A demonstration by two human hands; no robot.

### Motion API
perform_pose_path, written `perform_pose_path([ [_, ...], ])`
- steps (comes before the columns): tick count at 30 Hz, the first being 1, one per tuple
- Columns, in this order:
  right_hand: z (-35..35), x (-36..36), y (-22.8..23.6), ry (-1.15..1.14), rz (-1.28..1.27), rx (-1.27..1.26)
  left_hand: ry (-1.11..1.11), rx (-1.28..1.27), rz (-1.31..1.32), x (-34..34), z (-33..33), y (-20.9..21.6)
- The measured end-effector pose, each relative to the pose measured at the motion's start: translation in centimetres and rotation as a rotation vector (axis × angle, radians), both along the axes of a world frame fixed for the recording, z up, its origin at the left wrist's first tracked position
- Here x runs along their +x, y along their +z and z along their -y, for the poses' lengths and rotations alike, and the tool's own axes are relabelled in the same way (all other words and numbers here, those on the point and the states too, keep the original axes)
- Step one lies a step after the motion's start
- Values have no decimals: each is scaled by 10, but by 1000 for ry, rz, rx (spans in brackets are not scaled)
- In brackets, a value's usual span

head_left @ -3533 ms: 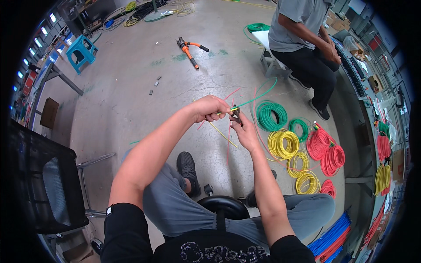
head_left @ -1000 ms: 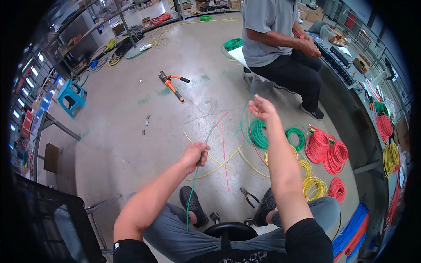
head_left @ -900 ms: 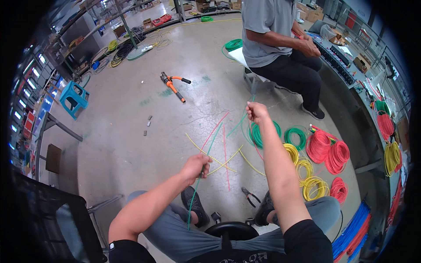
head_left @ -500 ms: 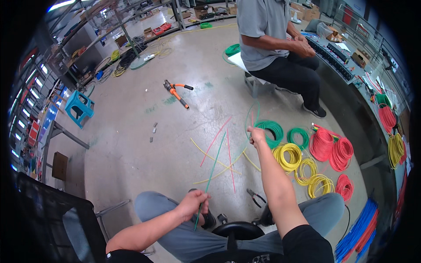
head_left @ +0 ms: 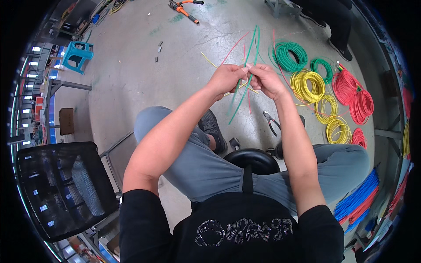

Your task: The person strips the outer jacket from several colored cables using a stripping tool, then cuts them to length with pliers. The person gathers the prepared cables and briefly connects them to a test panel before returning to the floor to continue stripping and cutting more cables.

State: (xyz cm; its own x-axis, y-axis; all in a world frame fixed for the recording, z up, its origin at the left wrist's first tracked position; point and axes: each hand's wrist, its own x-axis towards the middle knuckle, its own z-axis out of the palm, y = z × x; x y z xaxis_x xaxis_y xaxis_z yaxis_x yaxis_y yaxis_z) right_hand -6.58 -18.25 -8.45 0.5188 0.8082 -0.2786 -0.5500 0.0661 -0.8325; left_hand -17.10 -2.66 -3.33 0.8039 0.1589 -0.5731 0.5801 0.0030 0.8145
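My left hand (head_left: 227, 80) and my right hand (head_left: 265, 80) are close together above the floor, fingertips nearly touching. Each has its fingers closed in a pinch on thin green wire (head_left: 238, 107). Two green strands run through the hands, meeting near their upper ends and spreading apart lower down. Beneath and beyond the hands, cut pieces of red wire (head_left: 234, 47) and yellow wire (head_left: 208, 59) lie crossed on the floor. Small cutting pliers (head_left: 272, 123) with dark handles rest on the floor, left of my right forearm.
Green coils (head_left: 290, 57), yellow coils (head_left: 308, 87) and red coils (head_left: 346, 87) lie to the right. Blue and red wire bundles (head_left: 357, 199) sit at lower right. An orange-handled tool (head_left: 186, 13) lies far ahead. A mesh chair (head_left: 57, 188) and blue stool (head_left: 78, 57) stand left. A person's legs (head_left: 335, 26) show at upper right.
My right hand has come back from beside the green coil, and my left hand has risen from near my knee to meet it. The view has tipped down toward my body.
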Motion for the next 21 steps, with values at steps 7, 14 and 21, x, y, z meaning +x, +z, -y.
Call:
perform_pose_path([
  [7,1,1,15,-23,-74,-13,-103,-85,14,-7,13,24],
  [14,1,1,26,-30,-19,5,-142,-255,-15,-27,4,31],
  [21,11,-74,55,343,490,-107,144,-424,103,-17,-27,45],
])
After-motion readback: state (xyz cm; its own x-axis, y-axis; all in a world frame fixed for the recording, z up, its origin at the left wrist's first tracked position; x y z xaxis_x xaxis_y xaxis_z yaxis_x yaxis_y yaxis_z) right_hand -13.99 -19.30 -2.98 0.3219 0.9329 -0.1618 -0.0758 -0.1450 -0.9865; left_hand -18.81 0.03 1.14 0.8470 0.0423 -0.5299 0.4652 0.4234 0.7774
